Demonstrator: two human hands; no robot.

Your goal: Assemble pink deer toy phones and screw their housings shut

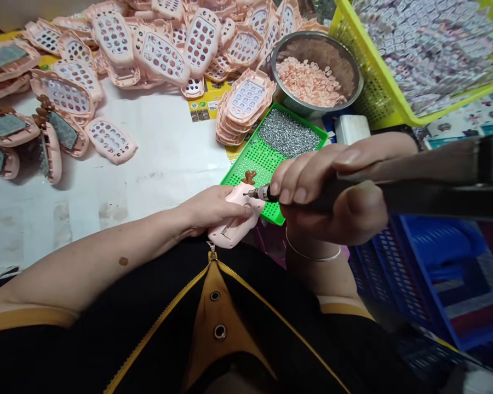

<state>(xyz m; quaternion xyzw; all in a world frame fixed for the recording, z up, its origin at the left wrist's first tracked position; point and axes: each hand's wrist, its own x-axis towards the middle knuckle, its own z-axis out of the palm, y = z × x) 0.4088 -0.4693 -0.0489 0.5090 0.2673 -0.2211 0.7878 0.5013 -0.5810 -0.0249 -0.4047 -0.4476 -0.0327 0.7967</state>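
My left hand [216,208] is closed around a pink plastic toy phone [240,219] with brown antlers at its top, held just in front of my body. Its smooth side faces up, with small holes in it. In my right hand [328,191] is a dark electric screwdriver [414,178], its body running off to the right. The screwdriver's tip meets the phone near the antler end; whether a screw sits under it is too small to tell. Beneath and beyond the phone lies a green perforated tray [254,169] with many small silver screws [290,133].
Pink shells with button holes [160,54] pile along the back of the white table [119,180]. A steel bowl [355,82] holds small pink pieces. A yellow basket [365,93] of small bagged parts stands back right, with blue crates [435,273] lower right.
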